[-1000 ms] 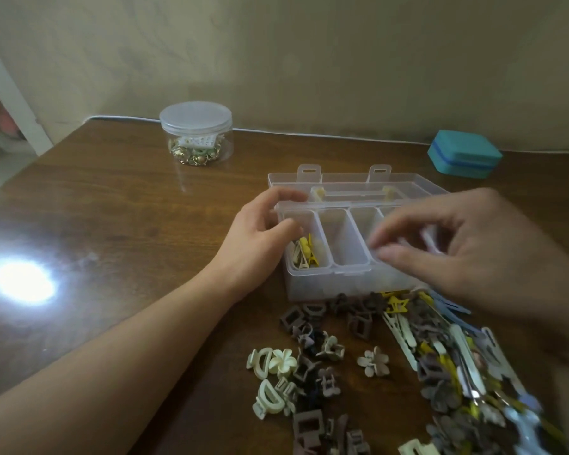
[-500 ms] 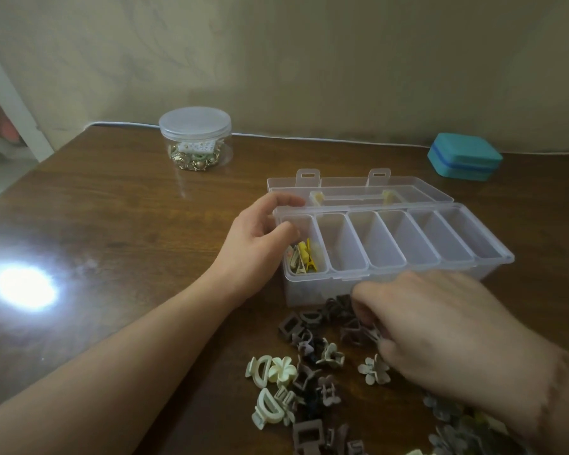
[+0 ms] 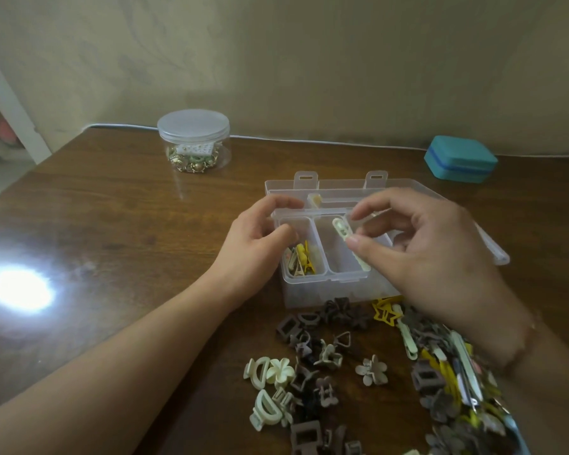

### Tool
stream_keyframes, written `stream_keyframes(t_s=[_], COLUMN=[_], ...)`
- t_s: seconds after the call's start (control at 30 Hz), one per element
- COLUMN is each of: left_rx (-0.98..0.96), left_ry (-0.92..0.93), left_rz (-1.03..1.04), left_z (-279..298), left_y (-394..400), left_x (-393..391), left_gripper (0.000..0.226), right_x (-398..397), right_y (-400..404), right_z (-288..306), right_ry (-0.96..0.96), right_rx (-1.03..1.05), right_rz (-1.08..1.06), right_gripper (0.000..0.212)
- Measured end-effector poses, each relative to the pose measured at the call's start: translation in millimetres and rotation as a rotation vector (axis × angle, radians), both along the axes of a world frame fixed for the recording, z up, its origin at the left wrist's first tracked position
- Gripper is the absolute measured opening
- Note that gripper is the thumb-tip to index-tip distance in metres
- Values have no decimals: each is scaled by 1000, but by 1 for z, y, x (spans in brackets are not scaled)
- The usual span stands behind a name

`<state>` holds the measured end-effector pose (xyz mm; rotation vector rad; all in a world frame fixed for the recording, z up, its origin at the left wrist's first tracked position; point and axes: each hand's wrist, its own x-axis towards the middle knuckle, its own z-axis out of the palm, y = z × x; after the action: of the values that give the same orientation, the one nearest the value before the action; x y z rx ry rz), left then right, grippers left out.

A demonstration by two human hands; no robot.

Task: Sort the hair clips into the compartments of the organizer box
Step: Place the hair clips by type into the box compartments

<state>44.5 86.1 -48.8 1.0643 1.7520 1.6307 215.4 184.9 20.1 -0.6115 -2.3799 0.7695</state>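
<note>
Fingers (image 3: 353,242) of the right hand (image 3: 437,257) pinch a cream flat hair clip (image 3: 349,239), thumb and forefinger clamped on its middle, clip tilted and held over the second compartment from the left of the organizer box (image 3: 306,292). Half a second ago this hand was down in the clip pile (image 3: 358,366) at 6 o'clock of the box, digging among the dark claw clips; now it is up over the box with the clip in grip. One second ago it hovered over the box's right compartments, fingers pinched together.

Left hand (image 3: 255,239) grips the box's left end, thumb on the near wall, forefinger curled over the far rim; same hold as in both earlier frames. Leftmost compartment holds yellow and cream clips (image 3: 301,259), unchanged. Box lid (image 3: 339,185) lies open behind, at 12 o'clock.

Pile on the tabletop (image 3: 112,231) sits just in front of the box: brown claw clips and cream flower clips at 6 o'clock, long flat clips in yellow, white and grey toward 4 o'clock, partly under the right forearm.

Round clear jar (image 3: 194,141) with a lid at 10 o'clock of the box, well apart. Teal case (image 3: 460,159) at 2 o'clock by the wall. Neither has moved.
</note>
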Motion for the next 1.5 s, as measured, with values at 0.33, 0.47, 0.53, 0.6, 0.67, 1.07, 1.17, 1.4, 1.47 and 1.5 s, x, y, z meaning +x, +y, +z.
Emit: stream_keyframes(t_s=[0.33,0.47,0.53,0.6,0.67,1.07,1.17,1.4,1.47,1.5], left_rx=[21,55,65,83,96,69,59,46,44,44], left_ry=[-19,-33,-29,-36,-64,-72,-56,-31,-26,-22], left_rz=[13,73,91,120,147,107,73,74,93,101], left_z=[-2,-1,-1,-1,-1,-1,-2,-2,-2,-3], left_y=[1,2,1,1,1,1,1,1,1,1], left_x=[-2,-2,-2,-3,-5,-4,-2,-3,-3,-3], left_gripper=[41,37,37,36,35,38,37,36,35,35], right_x=[19,35,32,26,20,22,15,14,24,27], right_y=[2,3,-3,-8,-11,-6,-4,1,5,5], right_z=[27,34,26,14,5,25,21,20,32,35], right_ry=[-102,-621,-770,-823,-836,-433,-124,-128,-231,-347], right_rx=[134,242,372,492,565,200,56,88,154,202], right_rz=[90,212,172,137,122,282,225,111,118,129], right_gripper=[4,8,26,31,26,13,10,10,9,9])
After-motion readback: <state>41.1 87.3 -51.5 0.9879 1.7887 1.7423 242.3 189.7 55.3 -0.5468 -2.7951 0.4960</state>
